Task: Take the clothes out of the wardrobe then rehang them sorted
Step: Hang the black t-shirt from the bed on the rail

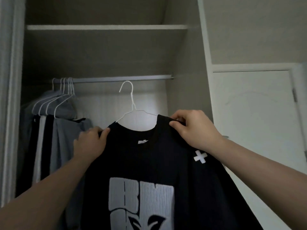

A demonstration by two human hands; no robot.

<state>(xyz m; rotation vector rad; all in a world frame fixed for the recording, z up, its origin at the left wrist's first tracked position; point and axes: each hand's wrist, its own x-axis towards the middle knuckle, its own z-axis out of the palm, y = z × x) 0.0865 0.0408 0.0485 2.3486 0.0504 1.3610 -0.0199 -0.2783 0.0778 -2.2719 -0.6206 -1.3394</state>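
Item held: one black T-shirt (149, 163) with a white block print on the chest and a small white cross near one shoulder, carried on a white wire hanger (131, 103) in front of the open wardrobe (182, 63). Left hand (90, 141): thumb and fingers pinch the shirt's shoulder edge beside the collar. Right hand (191, 128): fingers curled, pinching the fabric at the opposite shoulder, a little higher than the left grip. Between the two grips the collar sags open and the hanger's neck rises. Its hook stands above both hands, close under the clothes rail (116, 79). It seems not to be caught on the rail, though the dim light leaves that unsure. The rest of the shirt hangs below the hands, out past the bottom of the view. Beyond the left hand, on its outer side: a bunch of grey garments (66, 130) with dark and white stripes, on several white hangers (66, 87) hooked over the rail. Well above both grips: one white shelf (106, 27). Outward of the right hand: a white door (254, 113).
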